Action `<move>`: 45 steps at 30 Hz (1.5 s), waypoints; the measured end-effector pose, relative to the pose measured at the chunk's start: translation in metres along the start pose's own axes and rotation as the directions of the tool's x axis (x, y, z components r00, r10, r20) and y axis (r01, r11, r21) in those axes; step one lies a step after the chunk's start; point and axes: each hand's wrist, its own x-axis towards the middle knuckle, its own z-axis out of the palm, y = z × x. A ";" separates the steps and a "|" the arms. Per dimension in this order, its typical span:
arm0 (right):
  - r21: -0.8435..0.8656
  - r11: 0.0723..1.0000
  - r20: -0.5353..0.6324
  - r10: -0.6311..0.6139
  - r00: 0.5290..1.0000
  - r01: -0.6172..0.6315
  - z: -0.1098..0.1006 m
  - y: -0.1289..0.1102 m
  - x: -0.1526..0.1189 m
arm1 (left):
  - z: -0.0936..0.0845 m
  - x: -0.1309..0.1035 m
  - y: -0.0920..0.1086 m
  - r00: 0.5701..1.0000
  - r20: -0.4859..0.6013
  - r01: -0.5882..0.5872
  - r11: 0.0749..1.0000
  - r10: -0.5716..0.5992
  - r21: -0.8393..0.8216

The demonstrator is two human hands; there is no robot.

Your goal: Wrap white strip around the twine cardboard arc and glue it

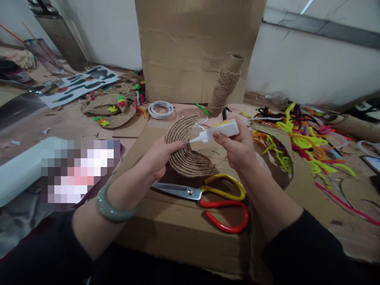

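My left hand (158, 158) pinches a folded, jute-twine-covered disc (185, 152) by its crease, holding it over a cardboard box (178, 233). My right hand (237, 146) grips a small white glue bottle (218, 131) with a yellow label, its nozzle pointing left and touching the disc near my left thumb. A grey-green bangle (111, 208) sits on my left wrist. Scissors (213, 200) with one yellow and one red handle lie on the box just below both hands.
A twine-wrapped cardboard tube (224, 87) leans on an upright cardboard sheet (198, 47) behind. Coloured pipe cleaners (299, 138) pile at the right. A white tape roll (160, 109) and decorated twine pieces (111, 109) lie at back left.
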 end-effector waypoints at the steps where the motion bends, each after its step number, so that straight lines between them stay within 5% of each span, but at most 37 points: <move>1: 0.012 1.000 -0.009 0.011 1.000 -0.011 -0.001 0.003 0.001 | 0.000 0.000 0.000 1.000 0.001 -0.009 1.000 0.009 0.001; 7: 0.063 0.992 0.023 0.104 0.994 -0.106 -0.004 0.014 0.003 | -0.005 0.001 0.002 0.997 0.045 -0.055 0.998 0.055 0.004; 16: -0.002 0.996 0.090 0.094 0.991 -0.094 -0.004 0.007 0.002 | -0.001 0.001 0.007 0.995 -0.084 -0.055 0.998 0.054 -0.012; 23: -0.071 0.992 0.088 0.110 0.990 -0.104 -0.006 0.011 0.000 | -0.004 0.000 0.011 0.988 -0.055 -0.145 0.989 0.144 -0.020; 29: -0.338 0.941 0.166 0.080 0.983 -0.019 -0.005 0.011 0.000 | -0.004 -0.003 0.020 0.981 -0.011 -0.193 0.981 0.193 0.005; 34: -0.546 0.836 0.251 0.100 0.963 0.055 -0.008 0.015 0.002 | -0.004 -0.003 0.022 0.984 -0.080 -0.157 0.988 0.157 0.003; 37: -0.419 0.899 0.209 0.229 0.951 -0.125 -0.012 0.019 0.004 | -0.006 -0.002 0.021 0.985 -0.091 -0.148 0.989 0.148 0.002; 40: -0.075 0.950 0.195 0.314 0.929 -0.305 -0.015 0.020 0.006 | -0.006 -0.001 0.021 0.990 -0.078 -0.122 0.993 0.122 -0.001; 45: 0.206 0.903 0.248 0.324 0.913 -0.377 -0.016 0.015 0.005 | -0.004 -0.001 0.020 0.992 -0.052 -0.113 0.993 0.112 -0.024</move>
